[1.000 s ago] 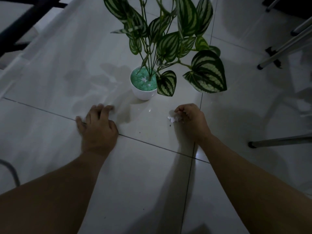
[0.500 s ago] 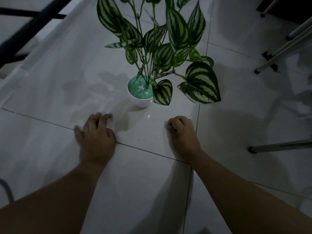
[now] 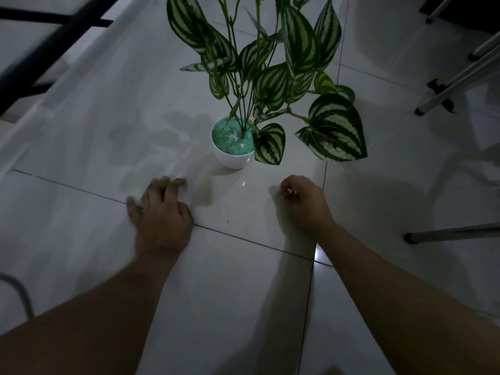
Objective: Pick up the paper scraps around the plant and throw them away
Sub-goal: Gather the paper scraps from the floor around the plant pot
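Note:
A plant (image 3: pixel 273 77) with striped green leaves stands in a small white pot (image 3: pixel 232 159) filled with green pebbles, on a pale tiled floor. My right hand (image 3: pixel 304 204) is curled into a fist just in front and to the right of the pot, with a sliver of white paper scrap (image 3: pixel 289 190) showing between its fingers. My left hand (image 3: pixel 159 212) rests palm down on the floor to the left of the pot, fingers bent and slightly blurred. I cannot tell whether anything lies under it. Small white bits (image 3: pixel 234 136) sit on the pebbles in the pot.
Metal chair or stand legs (image 3: pixel 454 234) reach in from the right and upper right (image 3: pixel 457 87). A dark frame (image 3: pixel 48 41) crosses the upper left corner. A grey cable (image 3: pixel 19 293) curves at the left edge. Tile joints run across the floor.
The white scrap that lay on the floor by my right fingertips is now closed inside that fist, which has drawn back a little. My left hand has stayed flat on the floor.

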